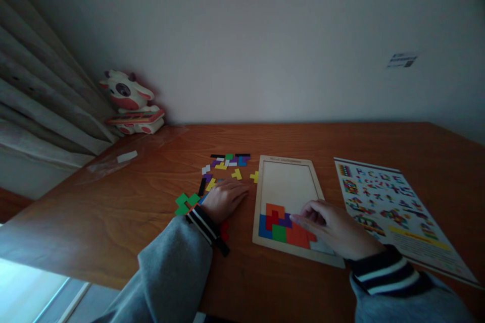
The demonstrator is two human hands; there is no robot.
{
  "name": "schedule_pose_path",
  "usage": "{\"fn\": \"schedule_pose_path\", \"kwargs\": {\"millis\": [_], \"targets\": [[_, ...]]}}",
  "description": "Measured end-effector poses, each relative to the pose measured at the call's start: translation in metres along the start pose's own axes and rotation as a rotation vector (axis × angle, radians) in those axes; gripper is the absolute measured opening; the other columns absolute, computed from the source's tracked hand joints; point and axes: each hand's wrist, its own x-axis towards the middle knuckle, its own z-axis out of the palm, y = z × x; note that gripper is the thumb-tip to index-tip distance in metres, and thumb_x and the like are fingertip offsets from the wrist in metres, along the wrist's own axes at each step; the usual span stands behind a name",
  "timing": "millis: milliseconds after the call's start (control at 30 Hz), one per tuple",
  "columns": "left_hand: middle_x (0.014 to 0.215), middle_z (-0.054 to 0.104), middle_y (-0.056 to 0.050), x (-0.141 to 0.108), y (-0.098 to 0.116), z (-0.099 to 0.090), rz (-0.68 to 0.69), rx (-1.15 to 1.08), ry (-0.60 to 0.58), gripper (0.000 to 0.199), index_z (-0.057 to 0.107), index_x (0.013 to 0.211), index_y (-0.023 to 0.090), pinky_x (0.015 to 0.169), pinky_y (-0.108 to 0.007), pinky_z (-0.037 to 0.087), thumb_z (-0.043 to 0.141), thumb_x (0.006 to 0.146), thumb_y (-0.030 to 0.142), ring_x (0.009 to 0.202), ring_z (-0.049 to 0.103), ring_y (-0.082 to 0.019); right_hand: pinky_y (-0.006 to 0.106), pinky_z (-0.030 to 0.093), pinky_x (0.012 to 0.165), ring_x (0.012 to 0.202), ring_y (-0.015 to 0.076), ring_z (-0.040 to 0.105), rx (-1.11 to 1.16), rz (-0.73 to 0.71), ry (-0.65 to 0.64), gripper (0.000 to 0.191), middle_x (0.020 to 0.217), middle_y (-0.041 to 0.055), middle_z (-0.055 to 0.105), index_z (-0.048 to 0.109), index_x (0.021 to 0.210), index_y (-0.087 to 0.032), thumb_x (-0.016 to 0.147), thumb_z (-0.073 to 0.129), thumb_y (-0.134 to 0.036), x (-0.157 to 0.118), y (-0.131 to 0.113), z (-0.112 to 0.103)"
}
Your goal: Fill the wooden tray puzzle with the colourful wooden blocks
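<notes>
A wooden puzzle tray (pixel 257 222) lies on the table with blue, orange, red, purple and green pieces (pixel 279 233) fitted together in its lower part. My right hand (pixel 328 222) is over the tray's lower right, thumb near the purple piece (pixel 285 221) and fingers curled; whether it holds anything is hidden. Left of the tray, my left hand (pixel 226 199) rests palm down with fingers stretched out, beside loose pieces. Green pieces (pixel 182 200) lie left of its wrist, yellow ones (pixel 237 174) beyond its fingers, and red ones (pixel 225 232) partly under the wrist.
A printed sheet of colourful figures (pixel 397 207) lies right of the tray. At the back left sits a toy cow with a keyboard (pixel 132 103), next to a curtain (pixel 41 75). A white label (pixel 127 156) is on the table (pixel 144 202). The wall rises behind.
</notes>
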Motion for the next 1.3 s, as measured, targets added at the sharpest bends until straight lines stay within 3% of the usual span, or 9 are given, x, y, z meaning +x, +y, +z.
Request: {"fn": "schedule_pose_path", "kwargs": {"millis": [267, 433, 533, 667, 800, 1000, 1200, 1300], "targets": [[0.105, 0.072, -0.008, 0.004, -0.003, -0.001, -0.169, 0.014, -0.044, 0.025, 0.067, 0.113, 0.017, 0.089, -0.036, 0.054, 0.053, 0.096, 0.028, 0.095, 0.066, -0.021, 0.031, 0.043, 0.063, 0.069, 0.0186, 0.058, -0.002, 0.016, 0.002, 0.053, 0.076, 0.0049, 0.065, 0.064, 0.080, -0.021, 0.083, 0.046, -0.070, 0.000, -0.003, -0.001], [0.135, 0.059, -0.005, 0.013, 0.002, 0.003, -0.033, 0.044, -0.160, 0.038, 0.057, 0.130, 0.025, 0.097, -0.040, 0.048, 0.045, 0.096, 0.014, 0.109, 0.058, -0.021, 0.032, 0.043, 0.065, 0.070, 0.0194, 0.058, 0.015, 0.027, 0.000, 0.051, 0.077, 0.0055, 0.065, 0.063, 0.080, -0.020, 0.083, 0.046, -0.068, 0.001, -0.005, -0.001], [0.136, 0.058, -0.003, 0.018, 0.006, 0.003, -0.009, 0.048, -0.218, 0.043, 0.054, 0.134, 0.028, 0.095, -0.041, 0.049, 0.045, 0.095, 0.012, 0.108, 0.056, -0.022, 0.033, 0.044, 0.067, 0.073, 0.0202, 0.059, 0.024, 0.029, -0.014, 0.050, 0.079, 0.0060, 0.065, 0.063, 0.081, -0.021, 0.084, 0.047, -0.067, 0.000, -0.003, -0.002], [0.115, 0.070, -0.006, 0.017, 0.003, 0.002, -0.068, 0.033, -0.159, 0.030, 0.061, 0.125, 0.020, 0.093, -0.039, 0.050, 0.050, 0.097, 0.025, 0.100, 0.060, -0.022, 0.032, 0.044, 0.068, 0.074, 0.0203, 0.060, 0.035, 0.029, -0.037, 0.048, 0.079, 0.0057, 0.065, 0.063, 0.081, -0.021, 0.084, 0.047, -0.067, -0.002, -0.002, -0.003], [0.103, 0.072, -0.006, 0.009, -0.006, 0.000, -0.048, 0.041, -0.100, 0.024, 0.066, 0.114, 0.019, 0.087, -0.035, 0.053, 0.054, 0.095, 0.026, 0.095, 0.064, -0.021, 0.032, 0.044, 0.067, 0.073, 0.0203, 0.060, 0.048, 0.040, -0.037, 0.049, 0.078, 0.0057, 0.065, 0.063, 0.081, -0.022, 0.083, 0.046, -0.068, -0.002, -0.003, -0.005], [0.105, 0.073, -0.006, 0.001, -0.010, -0.006, -0.002, 0.041, -0.031, 0.022, 0.066, 0.113, 0.019, 0.086, -0.035, 0.055, 0.052, 0.096, 0.024, 0.095, 0.067, -0.021, 0.032, 0.044, 0.067, 0.073, 0.0202, 0.059, 0.047, 0.035, -0.017, 0.049, 0.078, 0.0058, 0.065, 0.062, 0.079, -0.022, 0.083, 0.047, -0.068, -0.001, 0.001, -0.004], [0.108, 0.071, -0.007, 0.012, -0.007, -0.002, -0.044, -0.068, 0.096, 0.021, 0.066, 0.112, 0.018, 0.090, -0.035, 0.055, 0.056, 0.095, 0.026, 0.099, 0.066, -0.020, 0.031, 0.043, 0.064, 0.071, 0.0197, 0.059, 0.011, 0.026, -0.006, 0.049, 0.076, 0.0048, 0.064, 0.062, 0.079, -0.022, 0.084, 0.046, -0.067, -0.002, 0.000, -0.003], [0.110, 0.071, -0.008, 0.017, -0.007, 0.004, -0.035, -0.061, 0.046, 0.022, 0.067, 0.110, 0.018, 0.091, -0.036, 0.054, 0.055, 0.095, 0.028, 0.100, 0.065, -0.020, 0.031, 0.042, 0.063, 0.069, 0.0195, 0.058, -0.017, 0.037, -0.002, 0.050, 0.073, 0.0045, 0.063, 0.061, 0.077, -0.022, 0.084, 0.044, -0.068, 0.000, -0.001, -0.002]]}}
